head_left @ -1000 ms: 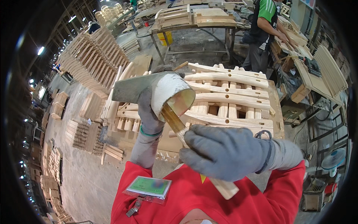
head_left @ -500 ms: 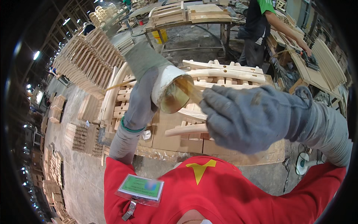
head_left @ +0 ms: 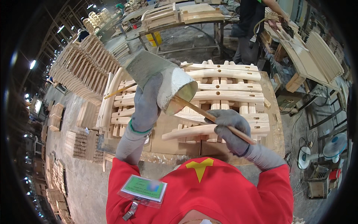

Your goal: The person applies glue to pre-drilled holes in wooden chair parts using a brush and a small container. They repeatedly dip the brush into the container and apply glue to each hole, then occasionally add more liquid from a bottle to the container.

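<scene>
My left hand, in a grey glove, is closed around a grey-and-white container. Its round mouth tilts toward me, and yellowish residue shows inside. My right hand, also gloved, grips a thin wooden stick whose far end goes into the container's mouth; that tip is hidden. A second thin yellowish stick points out left of my left hand; I cannot tell if the hand holds it. Below both hands, pale curved wooden slatted frames lie on a cardboard-topped workbench.
Stacked wooden frames stand at the far left, with wood bundles on the floor below. Behind the bench is another table and a yellow bucket. A co-worker stands at the upper right. A fan is at the right.
My right hand has drawn back, lower and nearer my body, so more of the stick shows. The container stays in my left hand. The co-worker's arm has moved up at the side bench.
</scene>
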